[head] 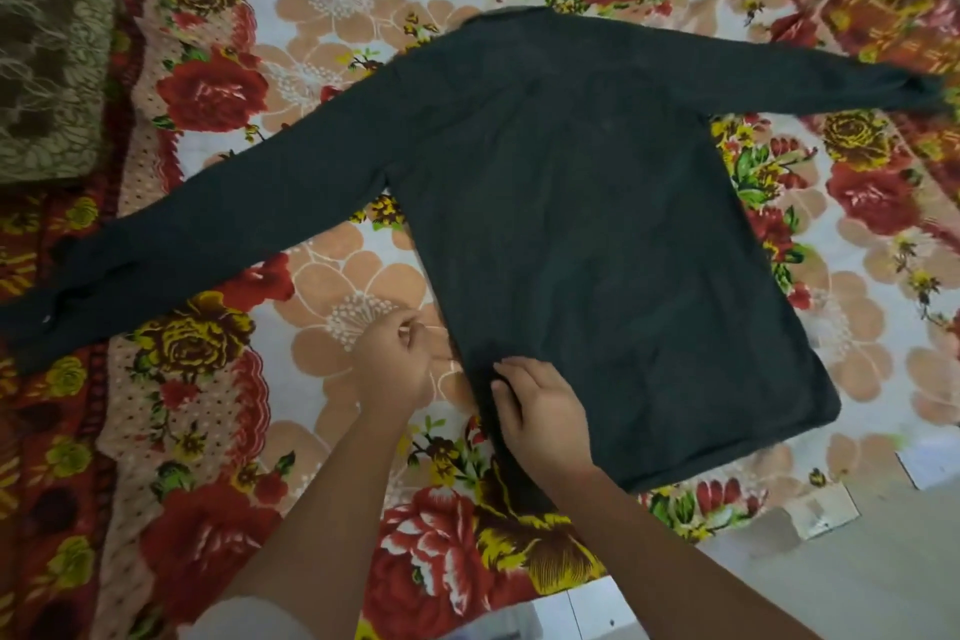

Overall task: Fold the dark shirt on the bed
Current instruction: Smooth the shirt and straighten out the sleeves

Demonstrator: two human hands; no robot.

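Observation:
The dark shirt (587,224) lies flat and back-up on the floral bedspread (332,276), both long sleeves spread out to the left and right, collar at the far end. My right hand (540,411) rests palm-down on the shirt's near left hem corner, fingers curled at the fabric edge. My left hand (395,364) hovers just left of that edge over the bedspread, fingers curled together; whether it pinches any cloth is unclear.
A brown patterned cushion (47,68) sits at the far left of the bed. The bed's near edge runs diagonally at lower right, with pale tiled floor (857,577) beyond it.

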